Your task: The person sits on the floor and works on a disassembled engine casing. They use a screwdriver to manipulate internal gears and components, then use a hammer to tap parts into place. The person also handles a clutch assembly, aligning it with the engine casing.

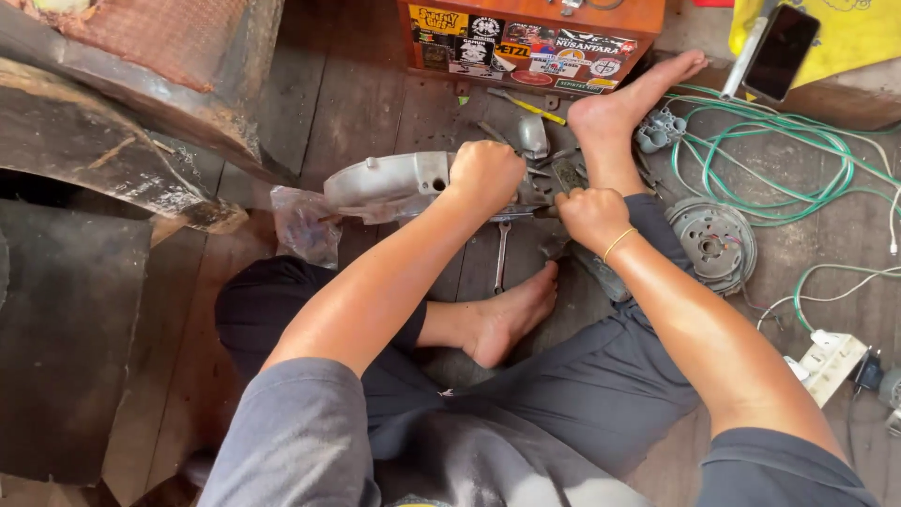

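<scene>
Head view: left hand (485,174) fingers curled tight onto a grey metal casing (389,183), which lies on the wooden floor (366,94) at the hand's 9 o'clock. Right hand (591,218) fisted around a tool handle, mostly hidden. Wrench (502,255) at 6 o'clock of the casing. Round metal plate (715,241) at 3 o'clock; green cable (798,131) at 1 o'clock.

The left hand (485,174) is pressing down on a curved grey metal engine cover (387,183) lying on the wooden plank floor (357,103), while the right hand (591,216) is gripping a tool beside it, near a round grey metal flywheel (715,242).
</scene>
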